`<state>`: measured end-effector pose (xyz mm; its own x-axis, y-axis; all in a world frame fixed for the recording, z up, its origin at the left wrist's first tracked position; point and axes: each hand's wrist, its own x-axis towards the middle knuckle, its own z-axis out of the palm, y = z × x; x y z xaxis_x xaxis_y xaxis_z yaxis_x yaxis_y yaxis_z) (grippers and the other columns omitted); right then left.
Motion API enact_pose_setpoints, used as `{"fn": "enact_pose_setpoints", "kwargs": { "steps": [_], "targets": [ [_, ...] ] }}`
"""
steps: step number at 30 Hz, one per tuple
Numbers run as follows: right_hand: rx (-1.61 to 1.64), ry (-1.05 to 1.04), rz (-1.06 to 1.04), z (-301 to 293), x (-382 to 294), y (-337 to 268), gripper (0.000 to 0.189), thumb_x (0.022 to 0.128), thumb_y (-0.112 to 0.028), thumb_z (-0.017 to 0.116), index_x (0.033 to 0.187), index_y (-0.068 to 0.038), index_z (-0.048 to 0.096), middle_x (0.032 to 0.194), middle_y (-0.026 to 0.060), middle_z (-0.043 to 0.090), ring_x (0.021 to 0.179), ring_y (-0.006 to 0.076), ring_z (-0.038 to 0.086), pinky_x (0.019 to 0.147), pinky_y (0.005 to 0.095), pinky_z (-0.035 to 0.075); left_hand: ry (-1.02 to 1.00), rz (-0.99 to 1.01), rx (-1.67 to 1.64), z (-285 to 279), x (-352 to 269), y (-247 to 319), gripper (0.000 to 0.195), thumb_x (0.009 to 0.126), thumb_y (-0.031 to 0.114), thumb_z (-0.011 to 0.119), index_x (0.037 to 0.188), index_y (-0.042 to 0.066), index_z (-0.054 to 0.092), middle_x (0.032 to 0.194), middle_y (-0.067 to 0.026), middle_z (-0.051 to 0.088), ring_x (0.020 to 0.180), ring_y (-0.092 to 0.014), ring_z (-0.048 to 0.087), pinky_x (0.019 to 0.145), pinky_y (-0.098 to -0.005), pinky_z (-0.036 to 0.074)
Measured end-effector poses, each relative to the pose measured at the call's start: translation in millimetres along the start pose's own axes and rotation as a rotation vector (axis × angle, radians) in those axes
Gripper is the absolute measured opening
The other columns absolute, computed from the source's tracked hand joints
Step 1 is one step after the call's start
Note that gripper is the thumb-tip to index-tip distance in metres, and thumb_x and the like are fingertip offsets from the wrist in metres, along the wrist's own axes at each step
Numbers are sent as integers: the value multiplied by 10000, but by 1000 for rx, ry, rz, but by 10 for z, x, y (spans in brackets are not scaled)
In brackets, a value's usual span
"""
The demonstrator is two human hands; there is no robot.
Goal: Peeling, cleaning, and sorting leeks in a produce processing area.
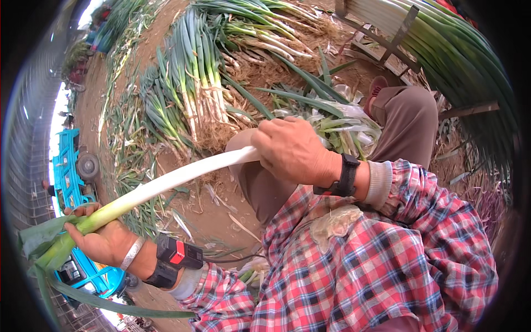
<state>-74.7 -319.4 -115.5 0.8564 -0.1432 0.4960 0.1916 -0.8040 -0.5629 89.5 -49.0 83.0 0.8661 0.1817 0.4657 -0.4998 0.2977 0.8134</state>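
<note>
A long green onion (178, 178) with a clean white shaft stretches across the view. My left hand (103, 240) is closed around its pale green part, at the lower left, just below the spread of dark green leaves. The white end goes into my right hand (290, 151), whose fingers are curled over it, so the tip is hidden. Beyond my knees lies a bunch of untrimmed green onions (201, 79) with roots and soil on them. Peeled leaves and skins (340, 124) are heaped beside my right hand.
At the upper right, a wooden frame (398, 37) holds a stack of long green onions (452, 54). Another pile with dirty roots (269, 37) lies at the top. Leaf scraps (128, 166) cover the soil on the left, with a blue truck (66, 166) farther off.
</note>
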Motion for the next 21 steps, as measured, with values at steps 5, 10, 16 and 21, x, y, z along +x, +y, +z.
{"fn": "enact_pose_setpoints", "kwargs": {
  "steps": [5,10,16,21],
  "targets": [
    [216,24,630,135,-234,555,134,829,-137,552,817,-22,619,777,227,624,754,404,624,680,465,490,-144,-129,-250,-196,18,17,243,1017,216,425,1068,-15,482,856,-68,484,725,-178,481,627,-323,407],
    [47,-10,885,73,-593,1200,184,850,-199,594,961,-62,645,910,201,650,860,389,636,751,460,507,-193,-105,-260,-520,145,-59,311,1002,216,470,1201,-23,469,884,-71,506,761,-176,515,622,-311,443],
    [414,-58,126,-223,-351,336,233,773,-176,712,951,-78,598,918,105,547,881,307,584,740,390,489,-143,-135,-285,-553,202,-113,301,1005,234,474,1174,-16,475,885,-76,500,730,-184,471,605,-320,426],
    [195,-14,14,-24,-373,167,150,783,-146,645,872,-88,539,845,88,495,834,277,541,691,399,454,49,-131,-165,-327,82,-66,293,1020,259,417,1027,-17,516,785,-51,452,659,-162,416,565,-290,398]
  ]
}}
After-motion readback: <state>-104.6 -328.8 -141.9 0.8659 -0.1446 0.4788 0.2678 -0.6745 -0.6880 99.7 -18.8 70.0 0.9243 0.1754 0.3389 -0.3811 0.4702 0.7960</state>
